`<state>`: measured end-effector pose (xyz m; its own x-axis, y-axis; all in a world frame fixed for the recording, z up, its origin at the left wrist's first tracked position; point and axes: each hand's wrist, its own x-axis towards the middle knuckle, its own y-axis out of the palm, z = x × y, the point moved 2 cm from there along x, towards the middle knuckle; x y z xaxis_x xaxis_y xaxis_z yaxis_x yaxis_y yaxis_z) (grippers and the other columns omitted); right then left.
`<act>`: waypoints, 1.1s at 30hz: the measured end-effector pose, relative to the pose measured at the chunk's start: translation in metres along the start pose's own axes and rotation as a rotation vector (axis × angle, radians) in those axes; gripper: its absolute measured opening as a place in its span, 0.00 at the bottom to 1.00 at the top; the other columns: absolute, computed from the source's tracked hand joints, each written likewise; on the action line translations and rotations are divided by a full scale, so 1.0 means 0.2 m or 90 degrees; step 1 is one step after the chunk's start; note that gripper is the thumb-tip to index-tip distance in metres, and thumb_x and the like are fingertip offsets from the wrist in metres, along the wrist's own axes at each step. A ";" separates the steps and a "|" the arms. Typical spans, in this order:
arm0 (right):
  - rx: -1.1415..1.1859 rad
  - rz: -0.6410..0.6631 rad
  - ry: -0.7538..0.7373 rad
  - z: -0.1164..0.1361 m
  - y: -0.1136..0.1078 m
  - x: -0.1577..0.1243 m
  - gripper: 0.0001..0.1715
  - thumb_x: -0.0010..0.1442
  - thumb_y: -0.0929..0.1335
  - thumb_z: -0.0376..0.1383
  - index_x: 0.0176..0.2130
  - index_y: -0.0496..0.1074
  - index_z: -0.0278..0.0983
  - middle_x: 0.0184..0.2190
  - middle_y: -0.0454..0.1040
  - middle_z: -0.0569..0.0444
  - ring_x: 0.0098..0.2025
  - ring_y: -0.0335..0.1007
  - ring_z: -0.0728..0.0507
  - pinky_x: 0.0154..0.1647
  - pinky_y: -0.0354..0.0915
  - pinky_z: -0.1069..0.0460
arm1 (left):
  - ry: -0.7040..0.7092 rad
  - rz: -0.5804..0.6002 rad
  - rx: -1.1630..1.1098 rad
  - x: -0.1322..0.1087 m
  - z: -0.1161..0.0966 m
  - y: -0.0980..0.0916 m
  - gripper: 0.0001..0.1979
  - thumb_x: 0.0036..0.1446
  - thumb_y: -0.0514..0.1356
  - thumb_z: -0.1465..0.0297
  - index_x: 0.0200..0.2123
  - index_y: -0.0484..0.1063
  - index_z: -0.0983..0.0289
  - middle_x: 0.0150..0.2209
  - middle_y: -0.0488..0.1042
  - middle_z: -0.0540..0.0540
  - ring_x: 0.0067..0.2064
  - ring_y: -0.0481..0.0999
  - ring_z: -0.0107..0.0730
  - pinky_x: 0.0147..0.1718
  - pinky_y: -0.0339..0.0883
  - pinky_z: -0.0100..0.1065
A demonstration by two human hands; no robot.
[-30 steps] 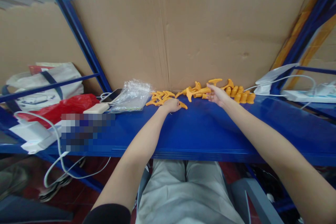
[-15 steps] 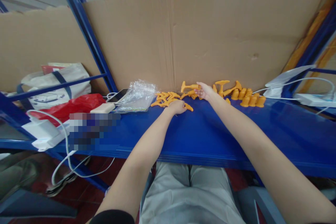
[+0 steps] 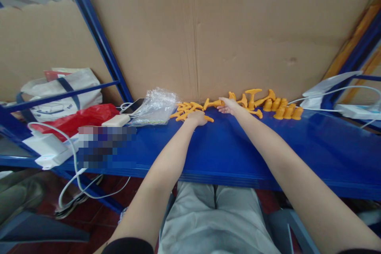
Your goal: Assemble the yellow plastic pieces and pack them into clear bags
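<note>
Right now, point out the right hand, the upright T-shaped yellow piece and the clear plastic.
Right hand [image 3: 228, 106]: head view, middle of the hand.
T-shaped yellow piece [image 3: 252, 98]: head view, on its stem.
Clear plastic [image 3: 156, 107]: head view, on its crumpled middle.

This looks like a workshop, with blue metal racking [image 3: 105, 47], a worktop shelf [image 3: 220, 152] and cardboard backing [image 3: 253, 39].

Cannot see fingertips of the bare left hand [image 3: 197, 118] among the small branched orange plastic pieces [image 3: 183, 112] — nor any sure grip by the bare right hand [image 3: 228, 106]. Cannot identify the dark pixelated patch [image 3: 102, 147], nor follow the black left sleeve [image 3: 127, 246] past the bottom edge.
</note>
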<state>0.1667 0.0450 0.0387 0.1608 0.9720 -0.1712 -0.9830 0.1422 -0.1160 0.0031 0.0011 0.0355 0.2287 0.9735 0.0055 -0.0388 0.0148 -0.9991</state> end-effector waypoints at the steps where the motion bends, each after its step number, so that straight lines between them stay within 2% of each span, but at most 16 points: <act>1: -0.013 0.020 0.007 0.00 -0.01 0.00 0.15 0.67 0.64 0.43 0.41 0.72 0.34 0.19 0.73 0.53 0.19 0.68 0.49 0.21 0.65 0.57 | -0.011 0.009 -0.005 -0.01 0.00 -0.01 0.27 0.63 0.55 0.57 0.61 0.69 0.64 0.62 0.69 0.65 0.62 0.69 0.52 0.58 0.64 0.44; 4: -0.054 0.065 0.028 -0.02 -0.01 0.00 0.15 0.66 0.65 0.44 0.38 0.72 0.34 0.22 0.75 0.50 0.20 0.69 0.48 0.22 0.65 0.57 | -0.038 0.034 -0.019 -0.03 0.01 -0.03 0.28 0.63 0.55 0.55 0.60 0.70 0.63 0.61 0.70 0.65 0.61 0.70 0.52 0.57 0.65 0.44; 8: -0.120 0.128 0.087 -0.07 0.00 -0.01 0.10 0.63 0.69 0.39 0.33 0.70 0.35 0.19 0.71 0.55 0.19 0.66 0.50 0.23 0.65 0.57 | -0.034 0.045 -0.018 -0.03 0.01 -0.04 0.26 0.63 0.55 0.56 0.58 0.72 0.64 0.61 0.70 0.65 0.61 0.71 0.52 0.57 0.65 0.42; 10: -0.158 0.150 0.095 -0.09 0.02 -0.02 0.12 0.64 0.69 0.39 0.30 0.69 0.35 0.17 0.69 0.56 0.18 0.64 0.51 0.22 0.64 0.58 | -0.026 0.040 -0.017 -0.02 0.02 -0.03 0.24 0.63 0.54 0.58 0.58 0.72 0.63 0.61 0.70 0.64 0.61 0.71 0.51 0.57 0.65 0.42; 12: -0.215 0.114 0.045 -0.09 0.02 -0.02 0.15 0.63 0.69 0.42 0.29 0.68 0.36 0.17 0.68 0.55 0.19 0.65 0.50 0.22 0.63 0.57 | -0.018 0.030 -0.016 -0.01 0.02 -0.02 0.23 0.63 0.54 0.60 0.57 0.73 0.63 0.60 0.71 0.65 0.60 0.71 0.51 0.56 0.65 0.42; 15: -0.353 0.001 -0.145 -0.07 0.02 0.00 0.14 0.58 0.73 0.42 0.28 0.70 0.37 0.20 0.71 0.52 0.27 0.72 0.45 0.27 0.67 0.54 | -0.018 0.014 -0.016 0.01 0.02 -0.01 0.24 0.62 0.54 0.60 0.57 0.73 0.64 0.59 0.72 0.66 0.59 0.73 0.52 0.54 0.67 0.44; 17: -0.460 -0.037 -0.282 -0.06 0.03 0.01 0.09 0.56 0.73 0.39 0.30 0.72 0.37 0.28 0.76 0.50 0.37 0.75 0.41 0.37 0.69 0.51 | -0.025 0.016 -0.015 0.01 0.03 0.00 0.24 0.62 0.54 0.59 0.57 0.72 0.65 0.58 0.73 0.67 0.57 0.74 0.53 0.53 0.67 0.44; 19: -0.559 -0.018 -0.356 -0.06 0.04 0.01 0.06 0.55 0.72 0.33 0.36 0.74 0.38 0.39 0.79 0.50 0.47 0.75 0.40 0.47 0.68 0.50 | -0.025 0.024 -0.005 0.00 0.02 -0.01 0.24 0.63 0.53 0.61 0.57 0.72 0.66 0.57 0.73 0.69 0.57 0.74 0.52 0.54 0.67 0.44; 22: -0.674 0.026 -0.366 -0.07 0.06 -0.01 0.15 0.56 0.70 0.28 0.44 0.74 0.37 0.49 0.78 0.46 0.54 0.73 0.38 0.53 0.65 0.49 | -0.014 0.028 0.005 -0.02 0.02 -0.03 0.24 0.62 0.55 0.63 0.59 0.68 0.67 0.58 0.72 0.68 0.58 0.74 0.50 0.54 0.66 0.41; 25: -0.732 0.016 -0.354 -0.08 0.07 -0.04 0.14 0.60 0.68 0.31 0.47 0.72 0.34 0.50 0.77 0.39 0.54 0.73 0.34 0.52 0.66 0.47 | 0.030 0.009 -0.010 -0.04 0.01 -0.05 0.33 0.57 0.61 0.61 0.63 0.61 0.66 0.61 0.70 0.67 0.59 0.73 0.48 0.54 0.66 0.38; 28: -0.736 -0.010 -0.360 -0.09 0.06 -0.07 0.13 0.62 0.68 0.33 0.47 0.72 0.33 0.49 0.77 0.36 0.53 0.73 0.32 0.51 0.66 0.46 | 0.098 -0.033 -0.017 -0.04 -0.02 -0.04 0.38 0.55 0.63 0.55 0.65 0.58 0.62 0.64 0.66 0.64 0.63 0.68 0.49 0.58 0.63 0.40; 30: -0.723 -0.025 -0.372 -0.10 0.06 -0.09 0.13 0.62 0.68 0.34 0.47 0.71 0.34 0.49 0.77 0.37 0.54 0.73 0.33 0.52 0.66 0.46 | 0.138 -0.044 -0.019 -0.03 -0.05 -0.02 0.33 0.59 0.60 0.54 0.64 0.60 0.58 0.63 0.68 0.60 0.63 0.67 0.48 0.59 0.62 0.42; 33: -0.719 -0.036 -0.383 -0.12 0.05 -0.11 0.13 0.63 0.68 0.35 0.47 0.71 0.35 0.49 0.77 0.38 0.55 0.72 0.34 0.53 0.65 0.47 | 0.166 -0.063 -0.025 -0.01 -0.07 0.01 0.21 0.66 0.53 0.60 0.60 0.67 0.56 0.59 0.72 0.57 0.61 0.70 0.47 0.57 0.64 0.43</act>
<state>0.1554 0.0215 0.0175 -0.1563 0.9430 0.2939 -0.3087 0.2360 -0.9214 0.0158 -0.0048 0.0332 0.4726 0.8759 0.0973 0.0329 0.0928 -0.9951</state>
